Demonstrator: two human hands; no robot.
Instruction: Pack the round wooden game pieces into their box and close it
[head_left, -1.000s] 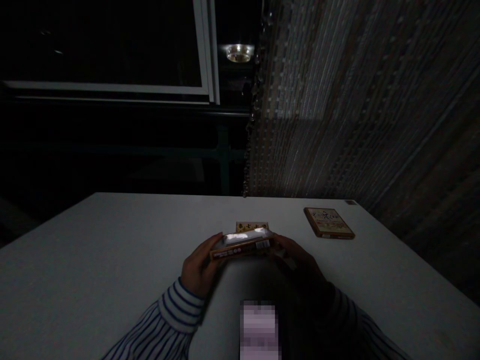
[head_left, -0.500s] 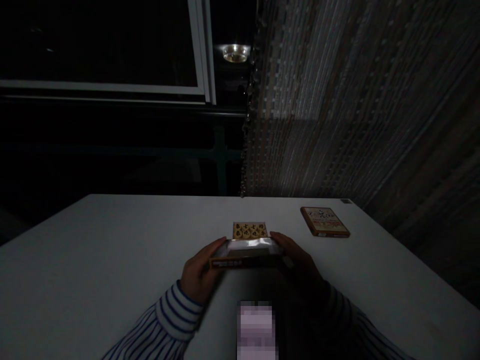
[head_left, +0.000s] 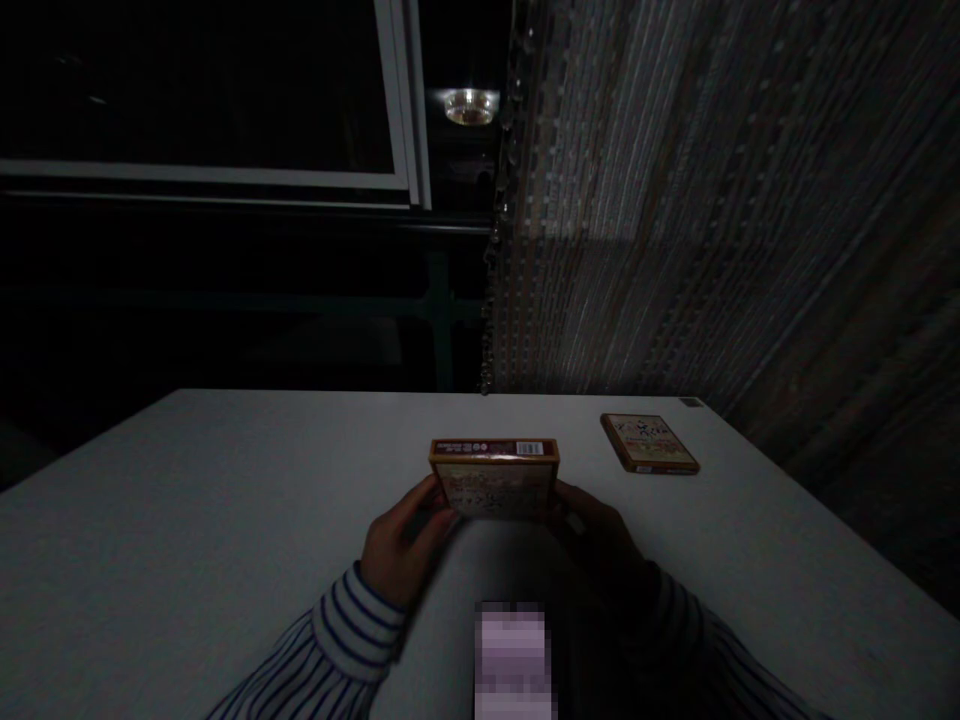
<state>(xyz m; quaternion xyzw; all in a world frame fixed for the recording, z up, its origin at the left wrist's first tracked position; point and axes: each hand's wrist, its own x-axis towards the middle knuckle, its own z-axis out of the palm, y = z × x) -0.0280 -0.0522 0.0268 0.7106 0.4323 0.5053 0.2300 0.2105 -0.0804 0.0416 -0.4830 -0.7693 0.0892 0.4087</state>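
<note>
A flat brown box (head_left: 496,486) is tilted up between my two hands above the table, with its barcode edge on top and its printed face turned toward me. My left hand (head_left: 401,540) grips its left side, fingers wrapped round the lower corner. On the right side, my right hand (head_left: 600,535) holds it too, dim in the shadow. A similar box lid (head_left: 649,443) lies flat on the table to the right, printed face up.
The white table (head_left: 225,520) spreads under my hands. A pixelated pinkish object (head_left: 514,660) is at the near edge. Behind the table are a string curtain (head_left: 615,200), a window frame (head_left: 202,175) and a small dark label (head_left: 690,402) at the back right corner.
The held box has been tipped, so its printed face and barcode edge now show instead of its shiny side. The patterned piece with round characters behind it is no longer visible.
</note>
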